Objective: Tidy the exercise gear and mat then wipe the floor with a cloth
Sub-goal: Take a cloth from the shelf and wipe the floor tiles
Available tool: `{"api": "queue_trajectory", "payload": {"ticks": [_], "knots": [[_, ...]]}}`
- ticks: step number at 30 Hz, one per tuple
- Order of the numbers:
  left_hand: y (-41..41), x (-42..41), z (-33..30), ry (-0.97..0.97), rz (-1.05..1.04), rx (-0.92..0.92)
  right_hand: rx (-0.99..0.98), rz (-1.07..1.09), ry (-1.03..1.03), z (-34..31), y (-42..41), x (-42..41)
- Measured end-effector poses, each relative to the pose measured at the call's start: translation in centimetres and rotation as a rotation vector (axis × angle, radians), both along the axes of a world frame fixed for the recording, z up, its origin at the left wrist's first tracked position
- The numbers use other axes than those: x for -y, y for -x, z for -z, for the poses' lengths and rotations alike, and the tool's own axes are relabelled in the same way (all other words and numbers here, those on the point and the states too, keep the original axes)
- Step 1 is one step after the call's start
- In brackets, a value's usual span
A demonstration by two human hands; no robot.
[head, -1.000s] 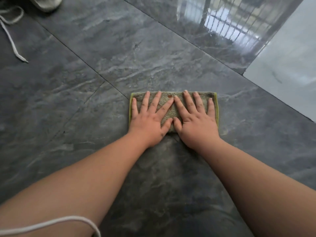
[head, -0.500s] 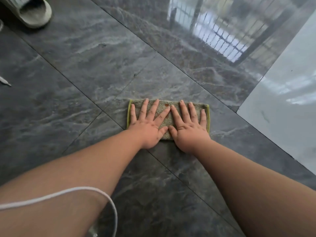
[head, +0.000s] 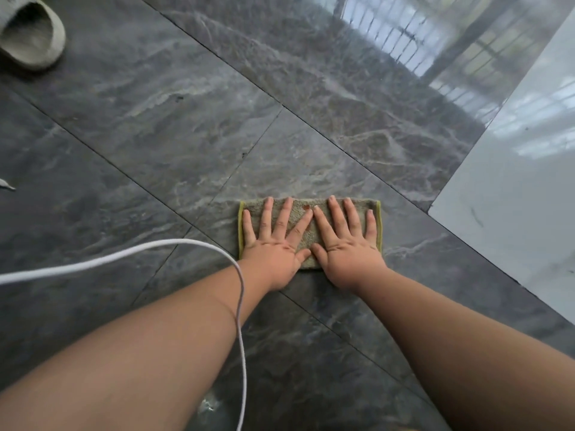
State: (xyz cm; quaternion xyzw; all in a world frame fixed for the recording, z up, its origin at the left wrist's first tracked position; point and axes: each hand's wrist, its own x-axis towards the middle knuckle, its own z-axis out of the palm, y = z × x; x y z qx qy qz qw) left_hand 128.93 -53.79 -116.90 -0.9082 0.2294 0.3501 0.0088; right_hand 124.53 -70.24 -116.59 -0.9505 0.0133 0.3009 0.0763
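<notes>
Cloth [head: 311,227] flat on the dark marbled floor [head: 174,126], folded into a grey-green rectangle with a yellow-green edge down each short side, lying across a tile seam. Left hand [head: 273,247] pressed palm-down on its left half, fingers straight and spread, gripping nothing. Right hand [head: 345,247] pressed down just beside it on the right half, fingers likewise straight and spread, index tips nearly touching over a small reddish speck near the far edge. Both forearms stretched forward from the bottom of the view. White cord [head: 124,255] looping in from the left edge, crossing the left wrist and dropping out of view below. Grey slipper [head: 29,35] well apart at the top left corner. Pale tile [head: 516,194] off to the right.
</notes>
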Motion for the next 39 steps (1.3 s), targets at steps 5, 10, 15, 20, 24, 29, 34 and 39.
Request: {"api": "queue_trajectory", "payload": {"ticks": [5,10,15,20,24,29,34,39], "knots": [[-5.0,2.2,0.0,0.032,-0.075,0.053,0.034,0.07,-0.014,0.4,-5.4,1.0],[-8.3,3.7,-0.2,-0.007,-0.101,-0.028,0.033,0.017,-0.033,0.6,-9.1,2.5],[-8.6,3.6,-0.5,-0.027,-0.113,-0.079,0.046,0.016,-0.043,0.7,-8.8,2.5],[-8.7,3.4,-0.4,-0.015,-0.051,-0.019,0.076,0.014,-0.017,0.9,-8.5,2.4],[-11.5,3.7,-0.3,0.025,-0.006,0.017,0.078,0.051,-0.025,0.8,-10.8,2.9],[-11.1,3.6,0.3,0.04,0.0,0.094,0.145,0.082,-0.009,1.0,-10.2,2.6],[-8.9,3.3,0.3,0.076,0.068,0.139,0.175,0.172,-0.012,0.9,-6.1,2.1],[-1.6,2.4,0.5,0.109,0.155,0.172,0.191,0.229,0.009,0.5,1.5,1.3]]}}
